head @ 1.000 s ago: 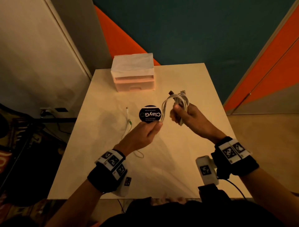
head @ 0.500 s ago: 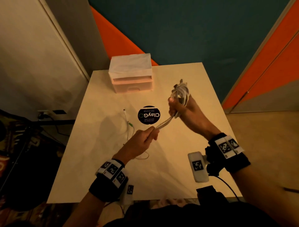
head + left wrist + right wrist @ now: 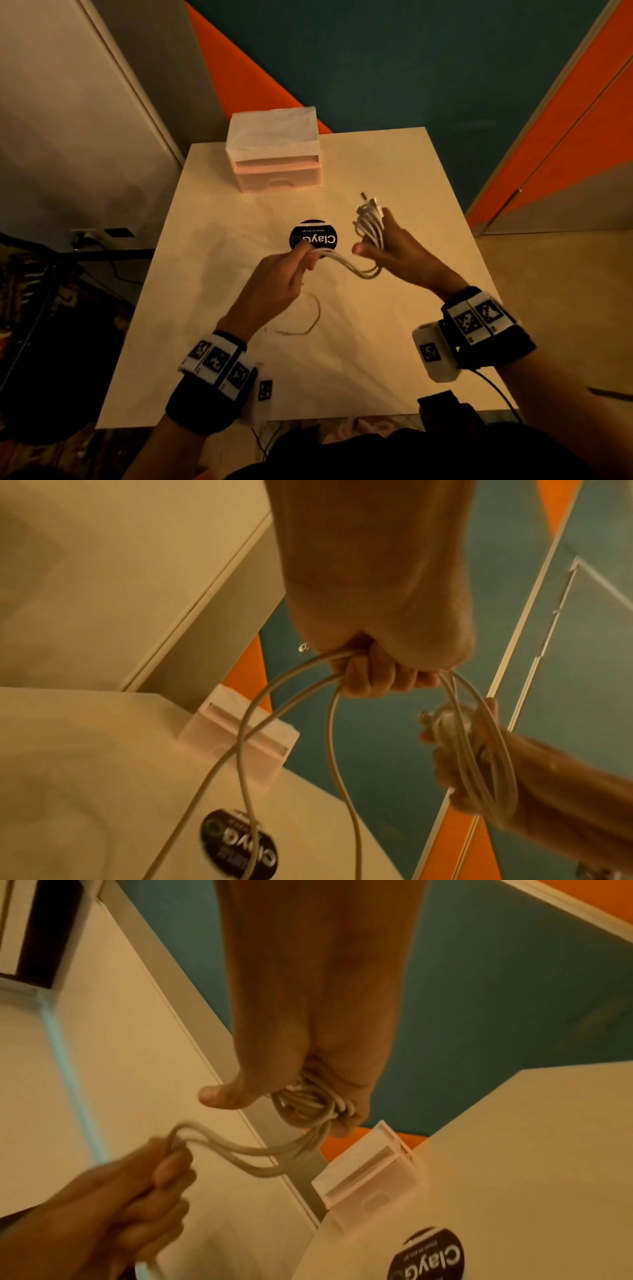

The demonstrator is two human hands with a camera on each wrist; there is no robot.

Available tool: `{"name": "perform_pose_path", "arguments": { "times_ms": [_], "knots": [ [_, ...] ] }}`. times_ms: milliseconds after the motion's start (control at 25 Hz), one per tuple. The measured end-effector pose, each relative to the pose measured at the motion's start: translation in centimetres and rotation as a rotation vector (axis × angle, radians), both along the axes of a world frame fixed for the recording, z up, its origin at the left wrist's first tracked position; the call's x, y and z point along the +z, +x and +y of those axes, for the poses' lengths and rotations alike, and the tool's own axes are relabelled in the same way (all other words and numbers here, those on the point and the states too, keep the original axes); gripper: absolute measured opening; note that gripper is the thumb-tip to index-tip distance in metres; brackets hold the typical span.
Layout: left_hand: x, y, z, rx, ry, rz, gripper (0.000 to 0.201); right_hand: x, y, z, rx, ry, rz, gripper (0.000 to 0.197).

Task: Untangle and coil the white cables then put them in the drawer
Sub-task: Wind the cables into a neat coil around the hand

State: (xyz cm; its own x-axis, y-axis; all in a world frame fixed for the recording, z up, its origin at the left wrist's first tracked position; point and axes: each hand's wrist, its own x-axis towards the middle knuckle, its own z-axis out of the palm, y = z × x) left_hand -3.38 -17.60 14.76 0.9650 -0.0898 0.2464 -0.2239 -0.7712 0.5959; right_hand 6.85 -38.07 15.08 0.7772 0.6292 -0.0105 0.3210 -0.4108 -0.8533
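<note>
Holding the limp, light white cable [image 3: 368,226], the right hand [image 3: 394,246] clamps its coil; the left hand [image 3: 277,284] pinches slack strands, best gripped near the bundle.

Bare table [image 3: 394,342] nearside; sticker [image 3: 313,236], loose cable [image 3: 310,318] seemingly flat, drawer unit [image 3: 277,164] behind.

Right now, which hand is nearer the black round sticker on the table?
Left. The left hand hovers at the sticker's near edge, its fingertips overlapping it in the head view. The right hand holds the cable bundle off to the sticker's right.
</note>
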Motion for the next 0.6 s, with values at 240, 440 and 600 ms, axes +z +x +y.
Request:
{"name": "perform_pose_path", "arguments": {
  "times_ms": [240, 440, 600],
  "knots": [
    [1.3, 1.9, -1.5, -0.048, 0.058, -0.08, 0.052, -1.3, -2.7, 0.4, 0.136, 0.037, 0.157, 0.093],
    [1.0, 2.9, -1.6, 0.012, 0.039, 0.005, 0.033, -1.2, -3.8, 1.1, 0.119, 0.056, 0.207, 0.005],
    [1.0, 2.7, -1.4, 0.008, -0.12, 0.058, 0.022, -0.6, -3.7, 0.7, 0.084, 0.235, 0.403, 0.04]
  ]
}}
